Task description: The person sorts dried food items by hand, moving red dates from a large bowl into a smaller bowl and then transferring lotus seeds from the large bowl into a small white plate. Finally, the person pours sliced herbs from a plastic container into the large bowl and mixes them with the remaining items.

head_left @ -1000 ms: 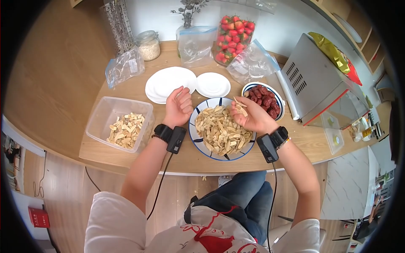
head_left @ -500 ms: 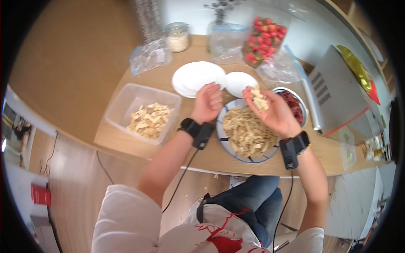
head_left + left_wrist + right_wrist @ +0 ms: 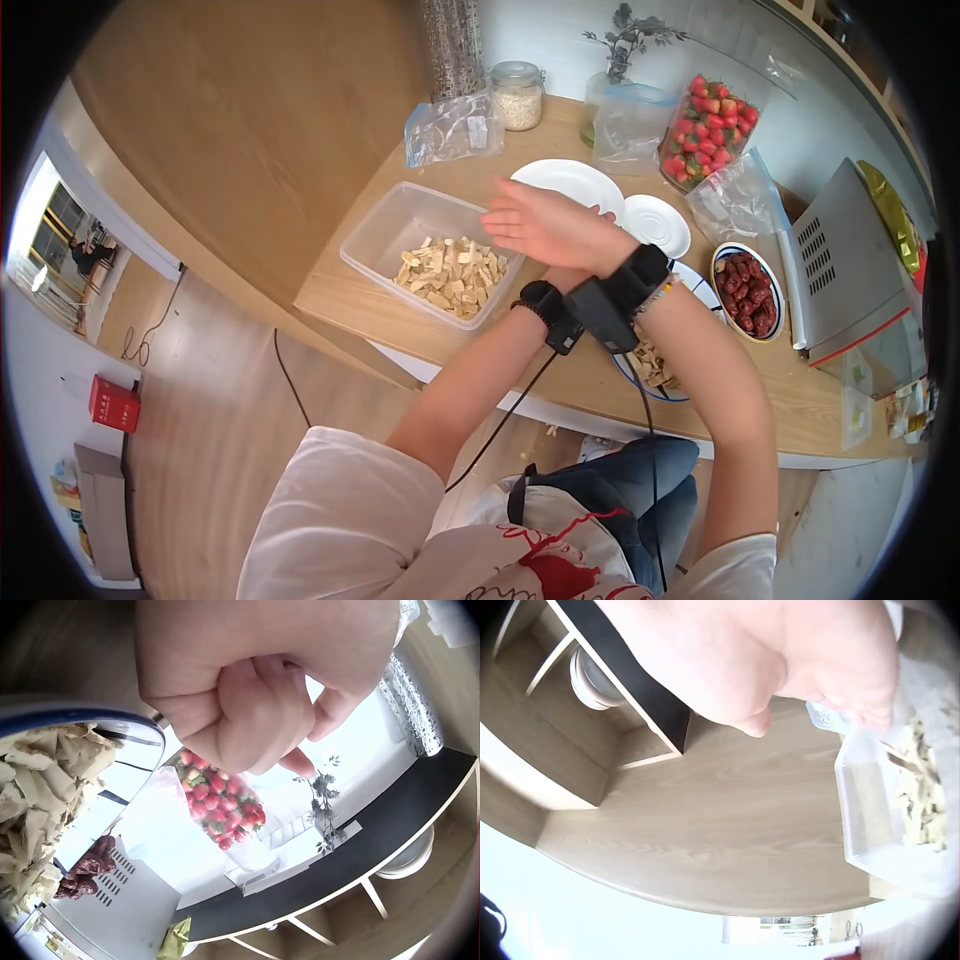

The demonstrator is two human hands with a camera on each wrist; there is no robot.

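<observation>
Your right hand point(image 3: 560, 228) extends straight fingers, your left hand point(image 3: 259, 686) curls, any contents hidden, while the pale slices point(image 3: 455, 275) in the tub point(image 3: 384, 232) look light and brittle: pinch gently mid-length.

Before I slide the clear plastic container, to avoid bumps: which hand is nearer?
Right hand, at the right rim of the clear plastic container; the left hand is farther right, partly hidden by the right.
</observation>
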